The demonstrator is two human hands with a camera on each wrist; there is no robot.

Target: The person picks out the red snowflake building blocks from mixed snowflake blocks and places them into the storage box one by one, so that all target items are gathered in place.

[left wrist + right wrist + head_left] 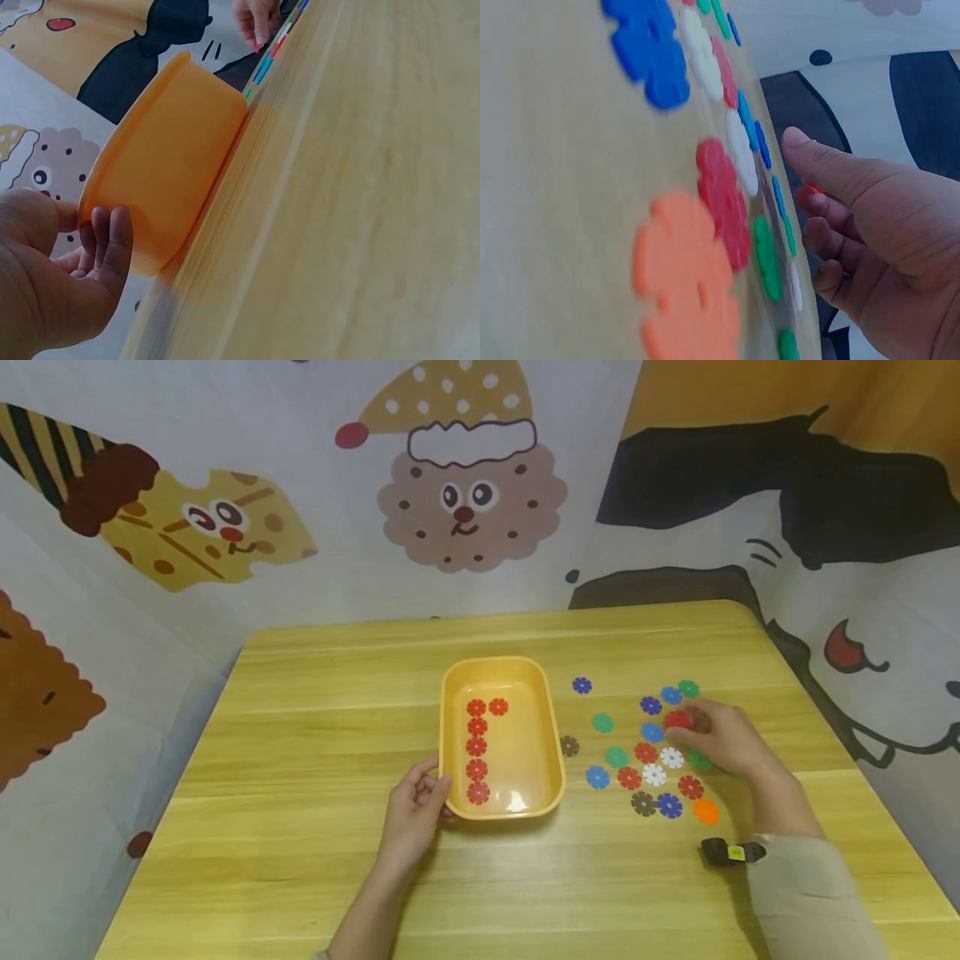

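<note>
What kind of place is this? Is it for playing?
Perhaps a play corner, though I can't be sure. There's a cartoon backdrop behind a wood-patterned table, with colourful flower-shaped discs beside a yellow tray.

The tray (521, 735) looks glossy plastic, the discs (707, 812) plastic, the table (300, 760) wood-grained, the backdrop (585, 493) matt cloth.

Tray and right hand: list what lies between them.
The head view shows a brown disc beside the tray, then green discs, blue discs, red discs and white discs toward the right hand.
</note>
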